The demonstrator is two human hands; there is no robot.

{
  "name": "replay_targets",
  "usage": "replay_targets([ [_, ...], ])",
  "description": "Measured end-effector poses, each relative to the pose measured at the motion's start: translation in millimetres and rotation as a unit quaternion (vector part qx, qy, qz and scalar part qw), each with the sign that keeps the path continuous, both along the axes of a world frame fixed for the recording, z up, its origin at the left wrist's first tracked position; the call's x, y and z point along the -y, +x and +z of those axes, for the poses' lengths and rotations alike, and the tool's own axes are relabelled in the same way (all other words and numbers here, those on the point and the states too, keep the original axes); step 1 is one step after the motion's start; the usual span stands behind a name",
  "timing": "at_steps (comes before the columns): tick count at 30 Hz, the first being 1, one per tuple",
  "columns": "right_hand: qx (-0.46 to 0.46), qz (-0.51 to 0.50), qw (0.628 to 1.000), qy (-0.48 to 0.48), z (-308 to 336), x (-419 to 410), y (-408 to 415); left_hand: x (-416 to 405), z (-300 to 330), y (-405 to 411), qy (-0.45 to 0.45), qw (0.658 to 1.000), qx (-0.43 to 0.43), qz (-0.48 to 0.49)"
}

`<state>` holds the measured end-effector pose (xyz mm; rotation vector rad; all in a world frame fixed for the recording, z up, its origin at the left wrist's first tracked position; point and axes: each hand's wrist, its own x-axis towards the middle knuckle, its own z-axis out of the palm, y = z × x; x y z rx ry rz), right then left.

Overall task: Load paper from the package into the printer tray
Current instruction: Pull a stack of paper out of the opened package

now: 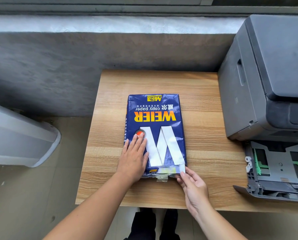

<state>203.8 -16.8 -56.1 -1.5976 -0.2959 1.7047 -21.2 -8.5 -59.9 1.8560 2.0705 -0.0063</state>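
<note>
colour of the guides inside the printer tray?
Green, against the grey printer tray; the guides show only in the head view.

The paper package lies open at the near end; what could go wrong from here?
1. The right hand pinches only a corner of the white sheets, so they may bend or tear.
2. The torn wrapper and tape could snag the paper.
3. The package may slide if the left hand lifts.

One blue wrapped package of copy paper point(156, 129) lies on one light wood-grain worktop point(203, 104). One dark grey printer point(266, 75) stands there, with one pulled-out grey paper tray with green guides point(279, 170). Two bare hands: one left hand point(133, 158), one right hand point(194, 186). One pale grey appliance point(20, 135) stands on the floor.
</note>
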Motion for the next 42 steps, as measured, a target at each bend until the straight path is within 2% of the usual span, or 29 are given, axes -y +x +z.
replay_targets([
  [6, 0.008, 0.102, 0.995, -0.006, 2.2, 24.3, 23.8, -0.7, -3.0, 3.8, 0.0, 1.0, 0.006, 0.011],
  [14, 0.05, 0.242, 0.968, 0.035, 3.1, -16.6, 7.2, 0.6, -3.2, 7.1, -0.01, 1.0, 0.009, 0.023],
  [20, 0.004, 0.275, 0.96, -0.059, 12.3, 5.5, 40.9, 0.4, -2.3, 4.7, -0.001, 0.999, 0.034, 0.03],
  [23, 0.053, 0.312, 0.948, -0.038, 8.2, -5.9, 28.5, 7.3, -0.7, 6.4, -0.015, 0.998, 0.052, 0.037],
  [25, 0.083, 0.335, 0.939, -0.004, 8.6, -11.6, 18.3, 20.9, 0.4, 7.5, -0.012, 0.992, 0.098, 0.079],
  [29, 0.045, 0.327, 0.944, 0.008, 20.0, -0.4, 25.1, 66.7, 7.9, 15.3, -0.009, 0.946, 0.205, 0.252],
  [31, 0.022, 0.335, 0.942, 0.007, 29.2, 12.5, 35.9, 91.7, 10.1, 16.9, -0.052, 0.906, 0.257, 0.332],
  [34, 0.022, 0.377, 0.925, 0.026, 40.5, 32.1, 52.3, 123.3, 22.8, 21.6, -0.104, 0.837, 0.356, 0.402],
  [36, 0.025, 0.397, 0.916, 0.039, 53.3, 42.0, 61.2, 137.6, 43.5, 34.8, -0.093, 0.786, 0.439, 0.426],
  [37, 0.022, 0.404, 0.913, 0.042, 62.1, 47.0, 65.3, 144.0, 56.5, 43.2, -0.07, 0.777, 0.458, 0.426],
  [39, 0.012, 0.415, 0.908, 0.051, 81.9, 56.5, 74.9, 158.5, 80.4, 60.1, 0.003, 0.786, 0.466, 0.406],
  [42, 0.017, 0.444, 0.892, 0.083, 101.9, 69.6, 95.3, 183.2, 111.4, 85.6, 0.078, 0.793, 0.439, 0.416],
])
